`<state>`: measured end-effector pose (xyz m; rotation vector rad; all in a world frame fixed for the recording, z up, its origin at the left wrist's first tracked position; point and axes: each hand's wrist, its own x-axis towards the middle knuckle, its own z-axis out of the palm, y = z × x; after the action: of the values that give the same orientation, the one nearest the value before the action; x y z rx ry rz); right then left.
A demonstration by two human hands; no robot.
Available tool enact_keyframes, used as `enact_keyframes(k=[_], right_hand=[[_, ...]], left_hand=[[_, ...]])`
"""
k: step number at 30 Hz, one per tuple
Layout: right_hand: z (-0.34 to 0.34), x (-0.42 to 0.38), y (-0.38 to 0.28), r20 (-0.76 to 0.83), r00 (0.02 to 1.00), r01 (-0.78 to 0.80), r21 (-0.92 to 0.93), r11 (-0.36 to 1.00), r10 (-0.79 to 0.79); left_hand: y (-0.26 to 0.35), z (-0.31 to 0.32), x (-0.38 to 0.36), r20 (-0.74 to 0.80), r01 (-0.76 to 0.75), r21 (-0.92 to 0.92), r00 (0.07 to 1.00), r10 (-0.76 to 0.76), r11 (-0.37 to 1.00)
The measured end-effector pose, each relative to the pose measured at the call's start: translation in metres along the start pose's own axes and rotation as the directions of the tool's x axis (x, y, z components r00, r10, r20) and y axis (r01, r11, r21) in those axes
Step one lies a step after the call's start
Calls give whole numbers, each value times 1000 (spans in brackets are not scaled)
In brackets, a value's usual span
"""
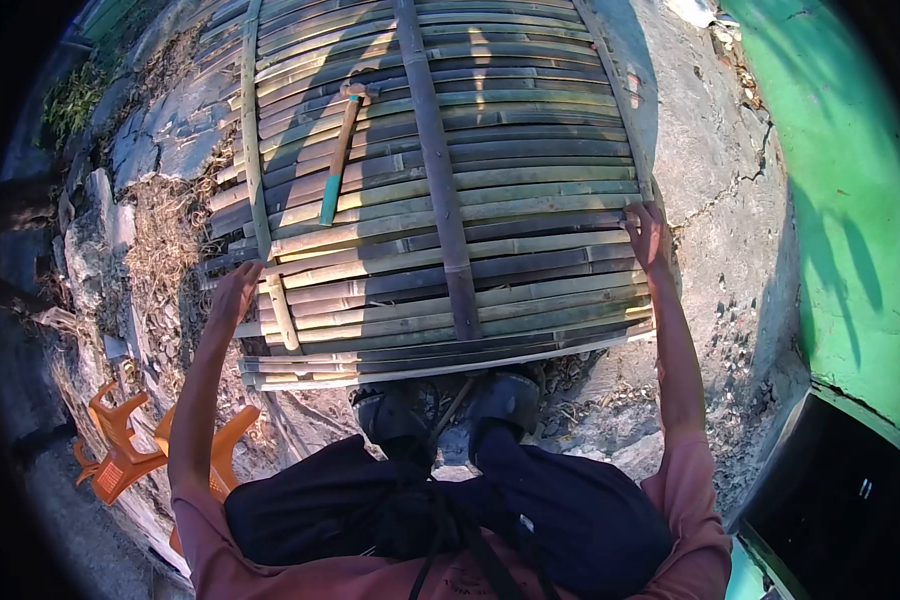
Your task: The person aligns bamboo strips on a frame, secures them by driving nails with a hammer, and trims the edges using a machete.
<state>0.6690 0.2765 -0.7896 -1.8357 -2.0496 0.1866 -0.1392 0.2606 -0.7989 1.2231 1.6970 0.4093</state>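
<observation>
A panel of split bamboo slats [530, 205] lies on the ground before me, with lengthwise bamboo strips crossing the slats. My left hand [235, 292] is closed at the panel's left side, its fingertips by the left lengthwise strip [254, 185]. At the right edge, my right hand [649, 238] has its fingers curled over the slat ends; its grip is partly hidden. A dark middle strip [432, 150] runs between the two hands. On the slats, farther off and left of the middle strip, rests a hammer [338, 165] with a wooden handle and a teal grip end.
My boots [505, 400] stand against the panel's near edge. Orange plastic chairs [120, 455] are at the lower left on rough ground. A green wall [830, 180] rises on the right, with cracked concrete [715, 230] between it and the panel. Dry grass [165, 235] lies on the left.
</observation>
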Motion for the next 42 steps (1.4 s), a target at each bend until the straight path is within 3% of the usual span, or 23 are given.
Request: enact_keyframes(k=[1, 3, 4, 5, 7, 9, 10, 11, 15, 16, 19, 20, 21, 23, 24, 25, 27, 29, 33, 35, 36, 38, 42], right_hand=[[-5, 0, -5, 10, 999, -32, -47, 998, 32], [-9, 4, -15, 18, 993, -115, -61, 992, 116], [-10, 7, -19, 23, 993, -115, -55, 992, 116], [-12, 11, -24, 12, 989, -146, -57, 988, 147], [-10, 9, -26, 8, 985, -174, -58, 983, 175], [-5, 7, -17, 2, 988, -156, -101, 983, 157], [-1, 4, -13, -22, 986, -165, -96, 982, 163], [-1, 4, -15, -16, 987, -163, -95, 982, 162], [-5, 8, -20, -5, 973, -230, -135, 964, 231], [-7, 9, -22, 11, 973, -226, -166, 960, 231], [-5, 7, -24, -6, 958, -284, -179, 942, 288], [-3, 8, -22, -4, 958, -281, -177, 943, 285], [-1, 7, -17, 3, 955, -293, -152, 944, 297], [-1, 5, -17, 21, 949, -308, -132, 942, 314], [-4, 4, -21, 28, 962, -266, -106, 958, 270], [-7, 7, -24, 26, 975, -219, -78, 973, 221], [-3, 6, -20, 17, 986, -167, -30, 986, 167], [-1, 4, -20, 15, 993, -113, 39, 993, 113], [12, 8, -13, 8, 998, -55, 106, 993, 55], [15, 11, -13, 4, 999, -50, 108, 993, 50], [16, 11, -11, 4, 999, -50, 108, 993, 50], [17, 14, -8, 28, 999, -33, 61, 998, 31], [16, 13, -15, 58, 987, -155, 31, 987, 153]], left_hand=[[-6, -4, 2, -9, 8, 4, 1000, -8, 1000], [-13, -5, 6, -11, -147, 125, 989, 150, 981], [-19, -3, 12, -114, -281, 36, 952, 283, 959], [-6, -3, 13, -113, -276, 41, 954, 279, 960], [30, 1, 8, -30, 55, -322, 997, -69, 945], [35, -3, 9, 11, 69, -264, 998, -68, 962], [35, -1, 8, -5, -122, 90, 992, 123, 988], [34, 0, 6, 49, -291, 429, 953, 300, 855], [18, -6, 13, 59, -291, 233, 957, 285, 928], [10, -5, 18, 16, -97, 7, 995, 96, 995], [36, -1, 9, 3, 17, 48, 1000, -18, 999], [-6, -11, 29, 17, -93, 118, 996, 91, 989], [-5, -12, 33, 15, -91, 119, 996, 90, 989], [2, -11, 32, 21, 54, -241, 998, -51, 969], [16, -16, 31, 105, -157, 240, 985, 135, 958], [28, -19, 25, 108, -155, 236, 985, 133, 959], [74, -10, 5, 277, -442, 710, 891, 359, 549], [78, -1, 7, 263, -402, 729, 912, 316, 553], [72, 11, 15, 271, -456, 764, 868, 415, 456], [45, 11, 37, 181, -484, 329, 875, 449, 811], [51, 12, 36, 181, -484, 329, 875, 449, 811], [63, 13, 31, 315, -469, 821, 848, 426, 326], [48, 16, 26, 312, -478, 840, 812, 493, 256]])
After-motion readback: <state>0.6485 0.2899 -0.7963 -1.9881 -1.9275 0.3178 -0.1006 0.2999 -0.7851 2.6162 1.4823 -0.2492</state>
